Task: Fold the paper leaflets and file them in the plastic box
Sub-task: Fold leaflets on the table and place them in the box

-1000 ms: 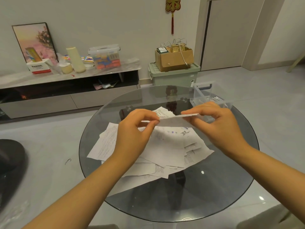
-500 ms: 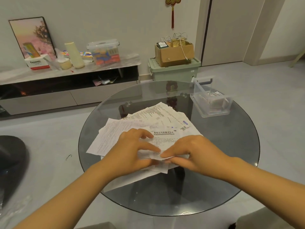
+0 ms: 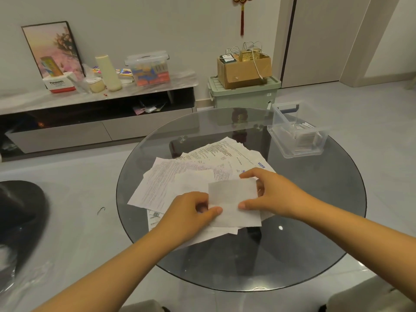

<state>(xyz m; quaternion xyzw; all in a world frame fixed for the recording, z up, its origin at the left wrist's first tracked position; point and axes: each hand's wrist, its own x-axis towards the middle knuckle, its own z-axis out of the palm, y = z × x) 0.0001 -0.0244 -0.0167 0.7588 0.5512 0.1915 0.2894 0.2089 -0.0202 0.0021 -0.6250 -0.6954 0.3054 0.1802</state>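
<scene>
Pinching one folded leaflet [image 3: 234, 202] — both hands, left [image 3: 191, 212] and right [image 3: 273, 194].

Blank folded leaflet [image 3: 234, 202] atop scattered printed leaflets [image 3: 171, 179]; clear plastic box [image 3: 297, 134] far right

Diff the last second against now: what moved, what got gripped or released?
Both hands came down from mid-air toward the near edge of the pile, still pinching one leaflet. The left hand and right hand now hold the folded leaflet by opposite edges, blank side up. Loose leaflets, plastic box and glass table stayed put.
</scene>
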